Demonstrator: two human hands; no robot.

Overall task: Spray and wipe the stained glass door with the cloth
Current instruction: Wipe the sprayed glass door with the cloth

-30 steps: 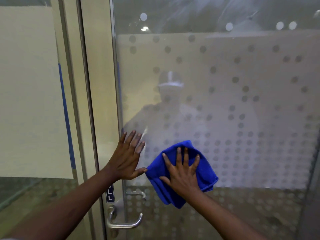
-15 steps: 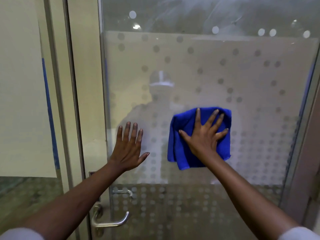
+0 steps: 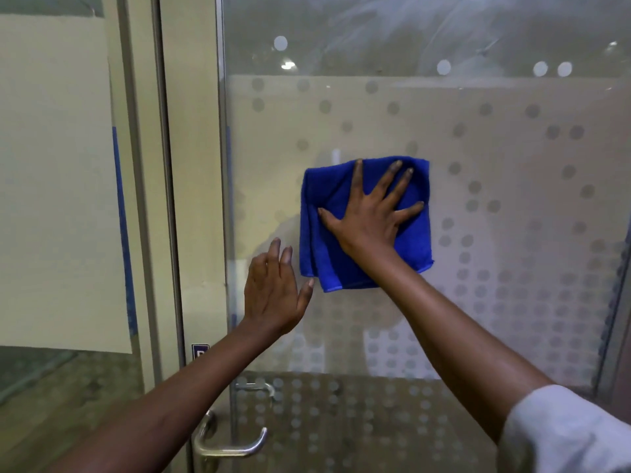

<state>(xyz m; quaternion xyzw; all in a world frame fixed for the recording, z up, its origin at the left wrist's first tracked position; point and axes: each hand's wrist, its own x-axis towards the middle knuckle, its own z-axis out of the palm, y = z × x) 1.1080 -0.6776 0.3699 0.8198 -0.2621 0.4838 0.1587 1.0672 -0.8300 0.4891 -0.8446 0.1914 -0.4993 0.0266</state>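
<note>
**Cloth flat on the frosted glass, your right palm on top**

Your right hand (image 3: 370, 213) lies spread on the blue cloth (image 3: 362, 223), all five fingers splayed wide and flat; it grips nothing, only pins the cloth against the glass door (image 3: 495, 186) with the palm. The cloth is folded into a rough square and sits on the frosted, dotted band of the pane, well above the door handle (image 3: 232, 442) and to its right. Its lower corners hang a little loose below your wrist.

Your left hand (image 3: 275, 291) is open too, fingers nearly straight and close together, thumb out toward the cloth's lower left corner and just beside it. It holds nothing. You cannot tell from this view whether the fingertips touch the glass or float just off it. This hand is straight above the handle, between the handle and the cloth.

The metal handle is a lever at the door's left edge, near the bottom of the view. Left of the handle stands the door frame (image 3: 194, 199), and beyond that a side panel (image 3: 58, 165) with a blue stripe. High above the handle, the clear upper strip of glass shows smeary streaks.
</note>
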